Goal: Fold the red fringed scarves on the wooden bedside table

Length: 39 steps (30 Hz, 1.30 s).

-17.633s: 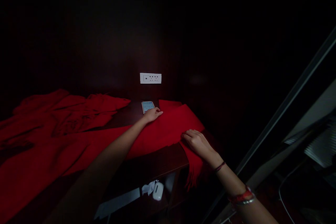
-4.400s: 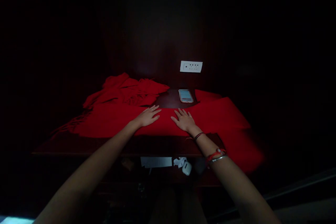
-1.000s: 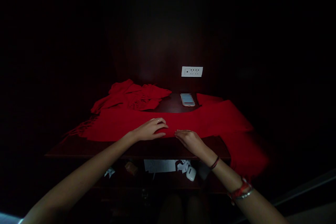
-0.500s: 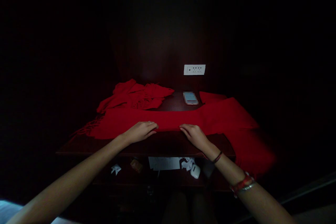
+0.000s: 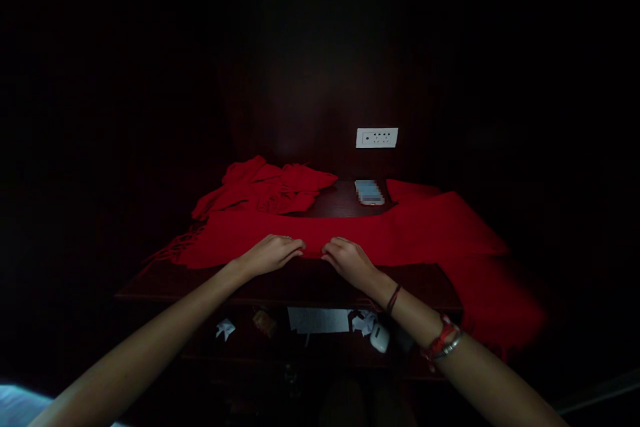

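Note:
A long red scarf (image 5: 400, 233) with a fringed left end lies folded lengthwise across the dark wooden desk (image 5: 345, 203). Its right part bends and hangs over the desk's right end. My left hand (image 5: 273, 253) pinches the scarf's near edge around the middle. Close beside it, my right hand (image 5: 350, 261) also has its fingers closed on that edge, with a short gap between the two hands. Bracelets circle my right wrist. Behind the scarf's left half lies a crumpled heap of red fringed cloth (image 5: 265, 187).
A phone (image 5: 369, 192) with a lit screen lies at the back of the desk, below a white wall socket (image 5: 377, 138). On the shelf underneath are paper sheets (image 5: 320, 320), a white earbud case (image 5: 379, 338), crumpled tissue (image 5: 363, 321) and a small brownish packet (image 5: 264, 323).
Both hands have gone from lying flat on the scarf to pinching its near edge. In the last half second my right hand has come left, closer to my left hand.

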{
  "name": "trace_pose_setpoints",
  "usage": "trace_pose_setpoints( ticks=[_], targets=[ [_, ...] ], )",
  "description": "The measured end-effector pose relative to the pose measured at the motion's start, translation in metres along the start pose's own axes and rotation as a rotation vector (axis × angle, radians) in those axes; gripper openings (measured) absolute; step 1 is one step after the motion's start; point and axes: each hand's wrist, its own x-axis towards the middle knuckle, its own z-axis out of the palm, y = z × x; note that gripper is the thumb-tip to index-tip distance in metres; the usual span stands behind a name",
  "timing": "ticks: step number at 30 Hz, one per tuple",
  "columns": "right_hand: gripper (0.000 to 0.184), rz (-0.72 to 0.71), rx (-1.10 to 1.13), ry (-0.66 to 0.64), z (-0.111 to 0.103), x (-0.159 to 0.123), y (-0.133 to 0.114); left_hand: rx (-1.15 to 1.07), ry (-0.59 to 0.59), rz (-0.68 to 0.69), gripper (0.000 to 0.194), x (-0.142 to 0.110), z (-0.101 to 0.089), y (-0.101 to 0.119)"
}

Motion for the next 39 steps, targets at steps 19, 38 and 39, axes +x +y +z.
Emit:
trace_pose_setpoints(
  ticks=[19, 38, 39],
  targets=[
    [0.009, -0.11, -0.189, -0.006, 0.003, 0.0, -0.006, -0.045, 0.039, 0.038, 0.019, -0.001, 0.0, 0.005],
    [0.015, -0.194, -0.121, -0.169, -0.001, -0.007, -0.005, -0.205, -0.106, -0.093, 0.039, 0.003, -0.002, -0.008],
    [0.017, -0.193, -0.104, -0.173, -0.001, -0.007, -0.004, -0.201, -0.141, -0.081, 0.038, 0.012, 0.001, -0.007]
  ],
)
